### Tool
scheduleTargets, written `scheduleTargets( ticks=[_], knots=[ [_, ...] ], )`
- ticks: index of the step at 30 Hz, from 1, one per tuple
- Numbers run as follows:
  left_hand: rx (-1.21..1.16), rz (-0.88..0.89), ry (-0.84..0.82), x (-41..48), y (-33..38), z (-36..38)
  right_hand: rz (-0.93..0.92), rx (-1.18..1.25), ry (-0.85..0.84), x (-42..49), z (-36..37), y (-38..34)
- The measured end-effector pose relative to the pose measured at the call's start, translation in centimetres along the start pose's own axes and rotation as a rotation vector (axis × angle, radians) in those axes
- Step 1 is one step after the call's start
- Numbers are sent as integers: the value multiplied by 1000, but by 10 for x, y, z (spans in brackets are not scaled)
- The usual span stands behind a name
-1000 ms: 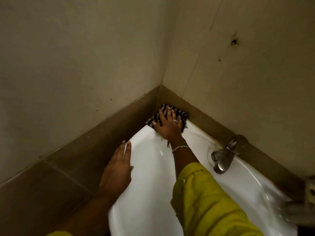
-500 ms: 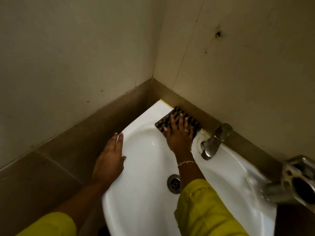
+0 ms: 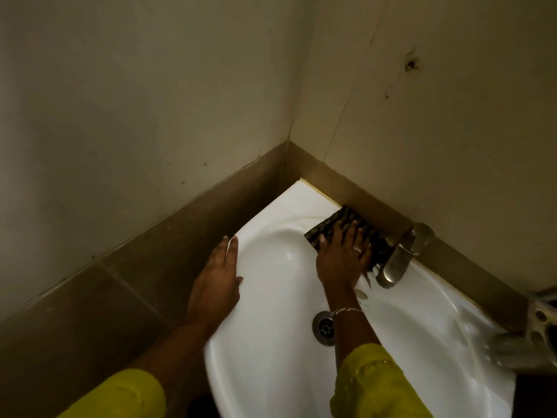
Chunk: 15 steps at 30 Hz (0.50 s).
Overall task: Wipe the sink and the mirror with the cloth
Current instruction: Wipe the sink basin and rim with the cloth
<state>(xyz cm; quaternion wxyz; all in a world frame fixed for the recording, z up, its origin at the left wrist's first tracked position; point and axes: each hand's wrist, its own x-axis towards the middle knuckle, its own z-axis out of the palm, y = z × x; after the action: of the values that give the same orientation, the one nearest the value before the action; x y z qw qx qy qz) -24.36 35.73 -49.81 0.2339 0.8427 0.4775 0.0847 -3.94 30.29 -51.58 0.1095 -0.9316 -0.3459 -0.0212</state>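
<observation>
A white corner sink [image 3: 271,357] fills the lower middle, with a metal drain [image 3: 323,327] in its bowl. My right hand [image 3: 342,257] presses flat on a dark patterned cloth [image 3: 328,229] on the sink's back rim, just left of the metal tap [image 3: 394,263]. The cloth lies partly under my fingers, against the brown wall tile. My left hand [image 3: 215,282] rests flat on the sink's left rim, fingers together, holding nothing. No mirror is in view.
Two pale walls meet in a corner [image 3: 287,140] above a brown tile band [image 3: 150,251]. A blurred metal fitting [image 3: 539,324] juts in at the right edge. Yellow sleeves cover both forearms near the bottom.
My right hand has slid the cloth along the back rim from the sink's corner rightward to the tap. The left hand stays on the left rim.
</observation>
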Motion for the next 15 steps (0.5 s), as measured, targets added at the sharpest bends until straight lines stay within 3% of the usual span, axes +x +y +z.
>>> scheduleTargets(
  ticks=[4,15],
  knots=[
    [-2,2,13,1,0,0,-167,-46,-30,21,-1,-16],
    [4,0,15,1,1,3,-379,-28,-188,66,2,-62]
  ],
)
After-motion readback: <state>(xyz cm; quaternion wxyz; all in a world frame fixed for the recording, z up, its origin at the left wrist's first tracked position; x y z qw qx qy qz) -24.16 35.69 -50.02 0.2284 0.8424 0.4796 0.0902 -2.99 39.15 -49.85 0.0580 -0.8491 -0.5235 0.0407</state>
